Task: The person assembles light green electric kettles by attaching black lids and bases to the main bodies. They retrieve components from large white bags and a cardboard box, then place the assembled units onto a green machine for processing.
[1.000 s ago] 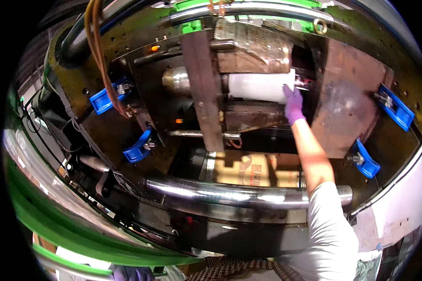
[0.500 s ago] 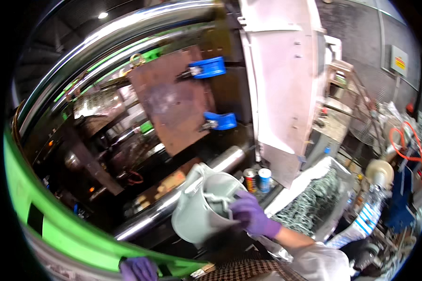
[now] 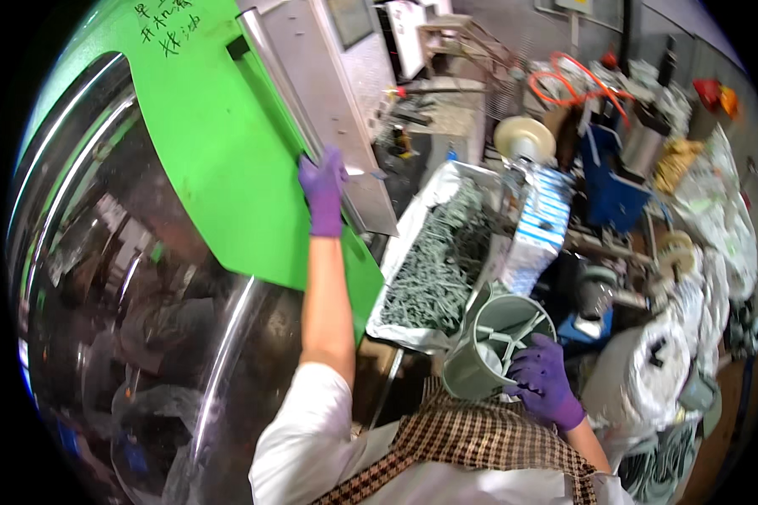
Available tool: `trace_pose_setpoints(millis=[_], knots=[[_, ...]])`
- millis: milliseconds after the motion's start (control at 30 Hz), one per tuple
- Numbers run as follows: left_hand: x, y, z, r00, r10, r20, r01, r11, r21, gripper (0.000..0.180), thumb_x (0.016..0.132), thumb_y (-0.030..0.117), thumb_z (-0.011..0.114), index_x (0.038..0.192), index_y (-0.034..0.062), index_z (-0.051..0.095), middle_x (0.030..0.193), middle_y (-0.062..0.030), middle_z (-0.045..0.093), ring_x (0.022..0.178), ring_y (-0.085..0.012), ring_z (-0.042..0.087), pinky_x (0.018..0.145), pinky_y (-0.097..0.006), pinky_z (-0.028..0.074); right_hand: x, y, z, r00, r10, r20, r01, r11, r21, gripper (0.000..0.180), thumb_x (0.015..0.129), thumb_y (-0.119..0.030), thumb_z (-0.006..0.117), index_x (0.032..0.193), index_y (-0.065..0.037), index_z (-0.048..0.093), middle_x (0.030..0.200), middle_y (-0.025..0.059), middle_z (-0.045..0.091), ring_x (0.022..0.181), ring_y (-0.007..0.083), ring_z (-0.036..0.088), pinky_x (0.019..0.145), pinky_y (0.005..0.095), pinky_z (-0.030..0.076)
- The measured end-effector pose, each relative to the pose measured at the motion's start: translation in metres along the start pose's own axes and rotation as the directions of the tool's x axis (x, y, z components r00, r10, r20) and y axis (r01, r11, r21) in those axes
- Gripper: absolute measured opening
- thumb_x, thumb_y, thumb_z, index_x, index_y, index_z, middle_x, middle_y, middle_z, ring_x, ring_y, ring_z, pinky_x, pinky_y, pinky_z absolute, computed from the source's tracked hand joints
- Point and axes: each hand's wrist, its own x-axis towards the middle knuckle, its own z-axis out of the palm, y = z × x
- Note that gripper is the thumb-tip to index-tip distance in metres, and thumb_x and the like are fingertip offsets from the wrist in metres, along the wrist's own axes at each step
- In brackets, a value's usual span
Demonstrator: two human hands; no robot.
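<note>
My left hand (image 3: 322, 192), in a purple glove, reaches forward with its fingers closed on the edge of a green machine door (image 3: 219, 160). A large see-through window (image 3: 143, 337) fills part of this door, with the dark machine showing behind it. My right hand (image 3: 549, 380), also in a purple glove, grips the rim of a grey-green bucket (image 3: 461, 364) near my apron. Several pale grey-green plastic pieces (image 3: 514, 338) lie inside the bucket. Part of the right hand's grip is hidden at the rim.
A white-lined bin (image 3: 396, 324) holds a heap of grey-green plastic scraps (image 3: 434, 269) ahead of me. To its right stand a blue-and-white box (image 3: 537, 223), a blue crate (image 3: 608, 185) and a large white sack (image 3: 640, 370). An orange hose (image 3: 564, 71) loops behind.
The green door now stands across the machine's opening, where the mould was exposed. My right hand has brought the bucket away from the opening toward my body; the view has turned right.
</note>
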Motion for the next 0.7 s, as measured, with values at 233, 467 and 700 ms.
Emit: trace_pose_setpoints(millis=[233, 467, 700], knots=[[0.093, -0.117, 0.062, 0.965, 0.246, -0.093, -0.225, 0.955, 0.194, 0.025, 0.091, 0.014, 0.071, 0.09, 0.0037, 0.048, 0.067, -0.0058, 0.057, 0.049, -0.0145, 0.052, 0.042, -0.028, 0.044, -0.061, -0.063, -0.023, 0.888, 0.331, -0.319, -0.409, 0.884, -0.224, 0.02, 0.07, -0.017, 0.079, 0.086, -0.012, 0.067, 0.093, 0.0008, 0.067, 0.104, 0.0253, 0.061, 0.107, 0.0539, 0.036], [0.095, -0.117, 0.083, 0.764, 0.634, -0.118, -0.406, 0.615, 0.676, 0.052, 0.084, 0.017, 0.075, 0.117, -0.0076, 0.043, 0.109, -0.0213, 0.054, 0.088, -0.0287, 0.056, 0.079, -0.043, 0.05, -0.065, -0.095, 0.024, 0.696, 0.491, -0.524, -0.686, 0.669, -0.286, 0.022, 0.066, -0.015, 0.069, 0.088, -0.012, 0.067, 0.092, 0.0028, 0.065, 0.099, 0.0273, 0.062, 0.104, 0.0574, 0.038], [-0.156, 0.047, 0.171, 0.52, 0.129, 0.845, -0.121, 0.99, -0.076, 0.038, 0.092, 0.025, 0.064, 0.115, -0.0023, 0.052, 0.104, -0.017, 0.059, 0.091, -0.0315, 0.06, 0.081, -0.042, 0.051, -0.056, -0.081, 0.061, 0.795, 0.479, -0.372, -0.589, 0.756, -0.285, 0.021, 0.064, -0.013, 0.069, 0.084, -0.011, 0.066, 0.087, 0.0036, 0.061, 0.101, 0.0253, 0.061, 0.106, 0.0567, 0.041]])
